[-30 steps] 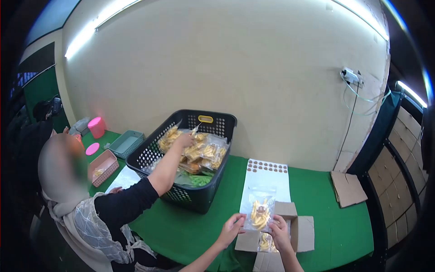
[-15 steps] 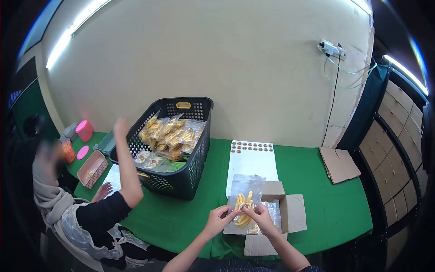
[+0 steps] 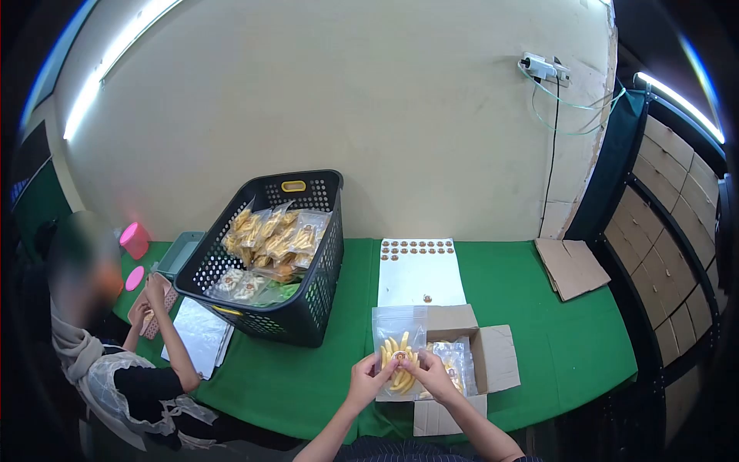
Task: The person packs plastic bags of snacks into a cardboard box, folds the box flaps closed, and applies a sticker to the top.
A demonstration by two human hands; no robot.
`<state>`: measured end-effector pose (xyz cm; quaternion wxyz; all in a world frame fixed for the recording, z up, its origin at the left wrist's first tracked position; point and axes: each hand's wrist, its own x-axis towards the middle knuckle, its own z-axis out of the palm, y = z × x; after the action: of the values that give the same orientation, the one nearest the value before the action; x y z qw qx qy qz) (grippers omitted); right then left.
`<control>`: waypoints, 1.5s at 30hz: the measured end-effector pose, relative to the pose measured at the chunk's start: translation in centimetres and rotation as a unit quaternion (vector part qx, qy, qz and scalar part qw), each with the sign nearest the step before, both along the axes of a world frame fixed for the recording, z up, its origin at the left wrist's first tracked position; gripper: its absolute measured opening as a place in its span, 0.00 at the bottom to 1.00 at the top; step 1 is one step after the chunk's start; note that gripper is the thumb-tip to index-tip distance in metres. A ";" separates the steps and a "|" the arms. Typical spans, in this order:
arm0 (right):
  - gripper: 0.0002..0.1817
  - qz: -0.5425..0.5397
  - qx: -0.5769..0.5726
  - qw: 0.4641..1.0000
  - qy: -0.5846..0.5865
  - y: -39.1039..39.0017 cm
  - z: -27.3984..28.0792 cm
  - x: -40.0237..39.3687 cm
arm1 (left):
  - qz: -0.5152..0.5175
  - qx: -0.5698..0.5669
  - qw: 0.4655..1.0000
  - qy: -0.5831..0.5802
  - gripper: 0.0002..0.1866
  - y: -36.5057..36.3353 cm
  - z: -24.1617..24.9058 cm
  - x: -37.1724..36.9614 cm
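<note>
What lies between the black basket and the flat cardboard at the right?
The white sheet with round stickers lies between the black basket and the flat cardboard, on the green cloth; the head view shows it.

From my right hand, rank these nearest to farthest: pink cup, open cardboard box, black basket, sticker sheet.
From your right hand:
1. Open cardboard box, right beside it
2. Sticker sheet, beyond the box, toward the wall
3. Black basket, to the left
4. Pink cup, far left

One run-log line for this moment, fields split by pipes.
left hand: on snack pouch | right hand: same pouch | open carton: pouches inside | basket: filled pouches
</note>
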<state>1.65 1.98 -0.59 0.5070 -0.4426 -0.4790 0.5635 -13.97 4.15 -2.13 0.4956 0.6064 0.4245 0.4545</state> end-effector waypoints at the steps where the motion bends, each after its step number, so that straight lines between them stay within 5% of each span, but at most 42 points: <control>1: 0.16 -0.008 0.005 1.000 -0.011 0.0 0.0 0.0 | 0.011 0.002 1.000 -0.017 0.11 0.0 0.1 0.3; 6: 0.14 -0.003 -0.006 1.000 0.006 -0.1 -0.6 0.0 | 0.038 0.044 0.998 0.016 0.10 0.1 -0.7 0.2; 13: 0.11 -0.015 -0.023 0.995 0.091 0.0 -1.8 -0.9 | 0.010 -0.036 0.995 -0.090 0.10 -0.3 -1.7 -0.3; 18: 0.09 -0.014 -0.046 0.998 0.038 -0.9 -1.6 -0.5 | 0.033 -0.097 0.981 -0.164 0.10 -1.4 -2.3 0.6; 21: 0.09 -0.008 -0.044 0.999 -0.030 -1.4 -1.8 0.0 | 0.000 -0.082 0.997 0.003 0.10 -1.9 -2.6 -0.4; 24: 0.10 -0.015 -0.014 1.000 -0.005 -2.3 -2.0 -0.5 | 0.059 -0.028 0.998 -0.013 0.10 -2.0 -4.7 0.5; 27: 0.11 -0.032 0.019 0.999 0.006 -3.2 -2.1 -0.9 | 0.080 0.028 0.996 0.031 0.10 -3.6 0.1 1.0; 30: 0.10 -0.029 0.026 0.998 -0.040 -3.5 -2.7 -0.2 | 0.082 0.031 0.994 0.061 0.11 -4.1 -0.8 0.9; 43: 0.06 -0.062 -0.039 0.995 0.068 -5.1 -1.4 -1.3 | 0.060 -0.002 0.998 -0.034 0.12 -5.2 -3.5 0.6; 45: 0.07 -0.025 -0.033 0.999 -0.019 -4.4 -2.3 -0.2 | 0.050 -0.041 0.997 -0.033 0.12 -5.3 -2.7 0.5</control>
<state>1.42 -2.40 -2.85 0.4966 -0.4815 -0.4589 0.5577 -13.51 -1.19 -4.78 0.5102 0.5483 0.4559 0.4809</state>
